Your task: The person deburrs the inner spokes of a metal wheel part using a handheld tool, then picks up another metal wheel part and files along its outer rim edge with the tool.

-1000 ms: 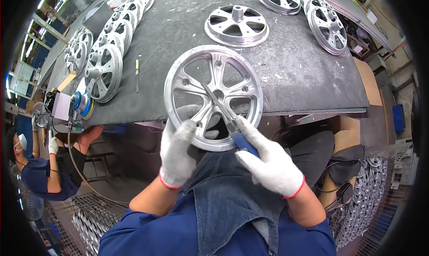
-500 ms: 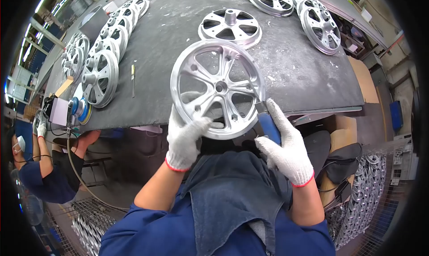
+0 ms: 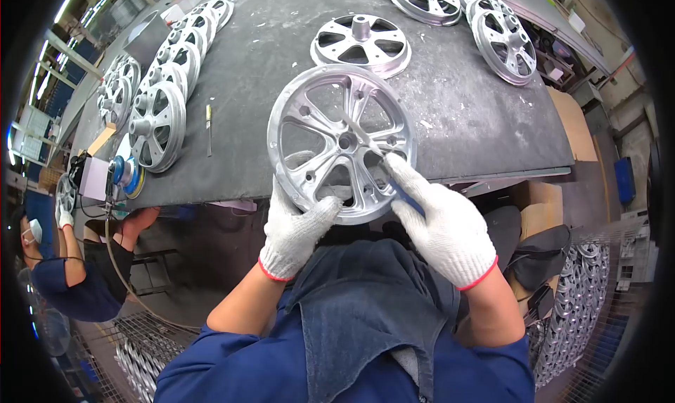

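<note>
A silver cast metal wheel (image 3: 307,110) with several spokes and a central hub hole is tilted toward me over the table's front edge. My left hand (image 3: 299,227), in a white glove, grips its lower left rim, with the thumb in front and fingers behind. My right hand (image 3: 446,224), gloved too, is closed round a blue-handled tool with a thin flat blade (image 3: 362,133). The blade lies across the wheel's front near the hub; whether it touches the metal I cannot tell. The glove covers most of the blue handle (image 3: 408,197).
Another wheel (image 3: 361,46) lies behind on the dark table (image 3: 253,72). Rows of wheels (image 3: 157,125) stand left and more wheels (image 3: 503,44) right. A yellow-handled tool (image 3: 209,129) and a blue sander (image 3: 128,176) lie leftward. A co-worker (image 3: 77,276) sits at far left.
My right hand has moved left and inward, bringing the blade from the wheel's right rim to near the hub. The wheel has turned and dropped slightly. My left thumb has shifted along the lower rim.
</note>
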